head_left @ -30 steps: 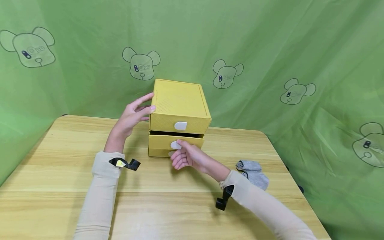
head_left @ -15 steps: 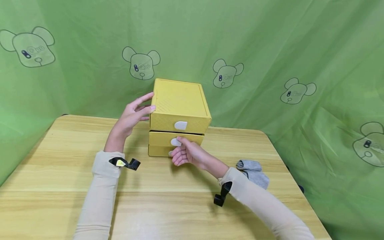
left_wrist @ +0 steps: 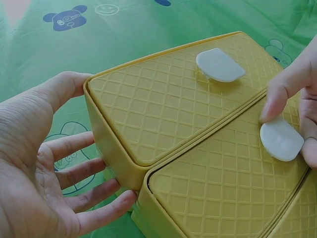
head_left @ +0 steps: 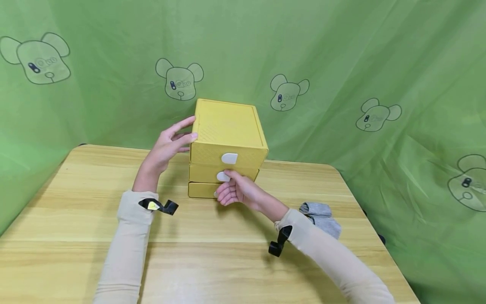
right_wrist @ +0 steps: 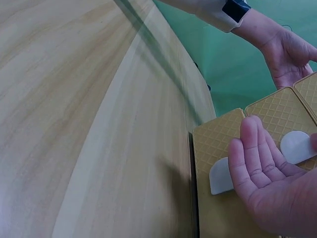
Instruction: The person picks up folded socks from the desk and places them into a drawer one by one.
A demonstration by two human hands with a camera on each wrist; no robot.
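A yellow three-drawer box (head_left: 228, 122) with white tab handles stands at the back of the table. My left hand (head_left: 163, 147) rests against its left side, thumb and fingers spread along the top drawer's edge, as the left wrist view shows. My right hand (head_left: 243, 192) is at the middle drawer (head_left: 205, 173). Its thumb touches the white tab (left_wrist: 281, 141) of that drawer. In the right wrist view the other fingers (right_wrist: 257, 153) lie fairly straight, in front of the bottom drawer's tab (right_wrist: 220, 177). All the drawers look closed.
A folded grey cloth item (head_left: 322, 219), perhaps socks, lies on the wooden table (head_left: 197, 270) to the right, beside my right forearm. A green curtain (head_left: 235, 50) with bear-head prints hangs close behind the box.
The middle drawer, partly out a second ago, has slid back in and its dark gap is gone. My right hand moved inward with it; my left hand stayed on the box.
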